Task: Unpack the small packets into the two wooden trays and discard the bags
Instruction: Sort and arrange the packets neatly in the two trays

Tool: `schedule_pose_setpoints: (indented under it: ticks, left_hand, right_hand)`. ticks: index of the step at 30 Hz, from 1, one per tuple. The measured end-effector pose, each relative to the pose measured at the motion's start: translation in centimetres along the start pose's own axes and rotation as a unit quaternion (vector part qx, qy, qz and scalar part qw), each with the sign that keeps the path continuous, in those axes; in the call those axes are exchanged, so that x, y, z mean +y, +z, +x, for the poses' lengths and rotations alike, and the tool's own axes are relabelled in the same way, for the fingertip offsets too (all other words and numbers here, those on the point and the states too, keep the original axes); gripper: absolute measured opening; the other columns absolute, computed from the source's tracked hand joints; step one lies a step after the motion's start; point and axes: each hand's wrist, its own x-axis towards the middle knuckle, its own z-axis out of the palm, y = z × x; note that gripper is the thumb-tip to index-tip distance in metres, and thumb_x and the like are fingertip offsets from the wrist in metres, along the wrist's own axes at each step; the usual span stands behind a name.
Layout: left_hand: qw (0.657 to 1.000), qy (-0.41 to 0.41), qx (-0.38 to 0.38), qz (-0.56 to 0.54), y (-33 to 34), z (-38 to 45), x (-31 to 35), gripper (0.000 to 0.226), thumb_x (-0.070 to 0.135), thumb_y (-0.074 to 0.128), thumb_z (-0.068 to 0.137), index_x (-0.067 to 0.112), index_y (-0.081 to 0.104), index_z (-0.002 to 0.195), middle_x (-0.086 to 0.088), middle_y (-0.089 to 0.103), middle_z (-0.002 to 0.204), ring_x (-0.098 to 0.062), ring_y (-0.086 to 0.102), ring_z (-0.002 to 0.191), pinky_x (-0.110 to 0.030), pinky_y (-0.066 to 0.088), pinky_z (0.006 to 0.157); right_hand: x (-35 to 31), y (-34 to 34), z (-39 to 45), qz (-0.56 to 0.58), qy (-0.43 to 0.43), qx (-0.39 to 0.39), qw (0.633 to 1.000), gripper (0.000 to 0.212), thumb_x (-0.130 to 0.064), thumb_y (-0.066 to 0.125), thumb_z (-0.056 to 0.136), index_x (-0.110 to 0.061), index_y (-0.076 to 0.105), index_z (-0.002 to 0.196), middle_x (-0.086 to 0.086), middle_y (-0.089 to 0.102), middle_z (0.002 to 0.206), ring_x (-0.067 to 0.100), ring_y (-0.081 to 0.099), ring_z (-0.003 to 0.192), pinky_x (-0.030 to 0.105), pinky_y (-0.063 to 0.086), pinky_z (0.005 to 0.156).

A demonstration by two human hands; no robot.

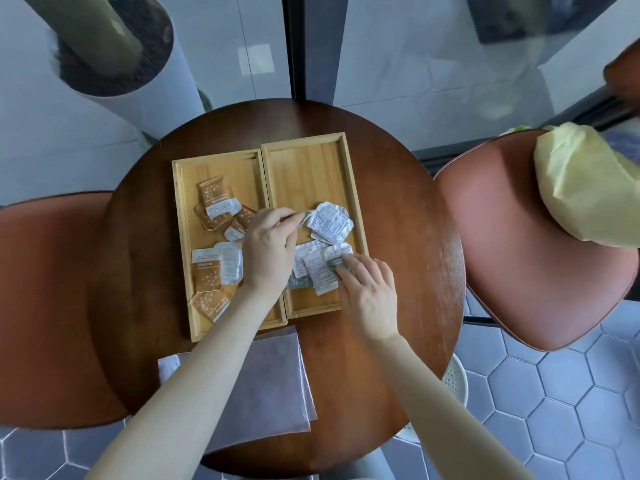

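Mostly packets [330, 223] in both trays [308, 168]

Two wooden trays [304, 147] sat side by side on one round desk [398, 220]. The left tray held about seven orange-and-white packets [216, 206]; the right tray held roughly seven silver-white packets [330, 221], overlapping too much for an exact count. Two hands [268, 251] were over the trays. One flat clear bag [263, 382] lay nearer. Two brown chairs [512, 244] flanked the desk.
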Motion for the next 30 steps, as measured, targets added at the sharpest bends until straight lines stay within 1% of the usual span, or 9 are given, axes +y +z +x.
schedule_pose_setpoints:
  ticks: [3, 7, 9, 12, 16, 19, 21, 26, 30]
  left_hand:
    - [0.999, 0.014, -0.034, 0.034, 0.8, 0.3, -0.2, 0.028, -0.012, 0.066, 0.072, -0.002, 0.071, 0.098, -0.015, 0.074, 0.095, -0.033, 0.067, 0.087, -0.039, 0.058, 0.076]
    - [0.992, -0.002, -0.106, 0.066, 1.6, -0.2, -0.2, 0.035, -0.011, 0.068, 0.071, -0.002, 0.068, 0.106, -0.016, 0.071, 0.108, -0.032, 0.068, 0.099, -0.045, 0.056, 0.083]
    - [0.991, -0.012, -0.117, 0.057, 1.6, -0.6, -0.2, 0.036, -0.007, 0.064, 0.076, -0.001, 0.065, 0.112, -0.017, 0.067, 0.117, -0.032, 0.064, 0.107, -0.045, 0.052, 0.091]
    - [0.995, -0.025, -0.086, 0.041, 1.5, -1.7, 0.2, 0.032, 0.003, 0.055, 0.084, 0.001, 0.063, 0.115, -0.016, 0.064, 0.123, -0.030, 0.061, 0.114, -0.047, 0.050, 0.094]
    - [0.994, -0.023, -0.073, 0.084, 1.6, -4.3, 0.7, 0.040, 0.022, 0.041, 0.086, 0.010, 0.061, 0.118, -0.010, 0.056, 0.135, -0.025, 0.052, 0.124, -0.041, 0.043, 0.098]
    - [0.990, -0.020, -0.075, 0.115, 2.1, -6.0, 0.3, 0.034, 0.028, 0.046, 0.086, 0.014, 0.063, 0.112, -0.008, 0.055, 0.136, -0.022, 0.045, 0.126, -0.044, 0.038, 0.100]
    - [0.986, -0.035, -0.083, 0.141, 2.3, -6.5, -0.2, 0.034, 0.033, 0.047, 0.087, 0.016, 0.065, 0.110, -0.007, 0.056, 0.135, -0.022, 0.045, 0.128, -0.047, 0.039, 0.101]
    - [0.981, -0.031, -0.092, 0.168, 2.2, -6.5, -0.6, 0.038, 0.036, 0.043, 0.088, 0.019, 0.063, 0.116, -0.008, 0.054, 0.137, -0.026, 0.047, 0.129, -0.050, 0.039, 0.101]
    - [0.980, -0.040, -0.093, 0.172, 2.2, -6.3, -0.7, 0.041, 0.035, 0.040, 0.088, 0.019, 0.061, 0.119, -0.008, 0.052, 0.139, -0.028, 0.045, 0.131, -0.051, 0.037, 0.102]
  right_hand:
    - [-0.1, -0.3, -0.5, -0.006, 0.011, -0.033, 0.999, 0.016, -0.013, 0.064, 0.079, -0.011, 0.070, 0.093, 0.005, 0.071, 0.109, 0.023, 0.065, 0.102, 0.038, 0.039, 0.096]
    - [-0.9, -0.9, -0.9, 0.018, 0.055, -0.088, 0.994, 0.031, -0.029, 0.048, 0.088, -0.012, 0.067, 0.106, 0.004, 0.068, 0.117, 0.021, 0.061, 0.111, 0.042, 0.043, 0.100]
    - [-1.0, -1.0, -0.3, 0.048, 0.067, -0.075, 0.994, 0.031, -0.024, 0.046, 0.089, -0.010, 0.064, 0.111, 0.005, 0.068, 0.116, 0.023, 0.061, 0.111, 0.045, 0.047, 0.096]
    - [-0.9, -1.1, 1.8, 0.054, 0.080, -0.058, 0.994, 0.035, -0.016, 0.043, 0.088, -0.008, 0.061, 0.117, 0.009, 0.066, 0.120, 0.026, 0.058, 0.115, 0.044, 0.047, 0.097]
    - [-1.1, -0.8, 4.5, 0.033, 0.069, -0.152, 0.985, 0.049, -0.028, 0.031, 0.092, -0.010, 0.045, 0.136, 0.011, 0.047, 0.142, 0.026, 0.040, 0.134, 0.044, 0.029, 0.110]
    - [-0.8, -0.4, 5.3, 0.042, 0.068, -0.217, 0.973, 0.062, -0.038, 0.013, 0.089, -0.012, 0.026, 0.145, 0.008, 0.028, 0.153, 0.022, 0.021, 0.143, 0.042, 0.012, 0.116]
    - [-0.5, -0.3, 5.5, 0.035, 0.062, -0.225, 0.972, 0.067, -0.039, 0.008, 0.086, -0.013, 0.024, 0.146, 0.007, 0.026, 0.154, 0.021, 0.019, 0.144, 0.042, 0.010, 0.117]
    - [-0.1, 0.4, 6.1, 0.041, 0.066, -0.157, 0.985, 0.053, -0.031, 0.021, 0.092, -0.010, 0.049, 0.132, 0.011, 0.048, 0.142, 0.025, 0.041, 0.134, 0.047, 0.028, 0.110]
    - [0.4, 0.8, 6.6, 0.045, 0.057, -0.119, 0.990, 0.037, -0.024, 0.045, 0.090, -0.009, 0.059, 0.120, 0.012, 0.059, 0.130, 0.026, 0.054, 0.123, 0.048, 0.038, 0.102]
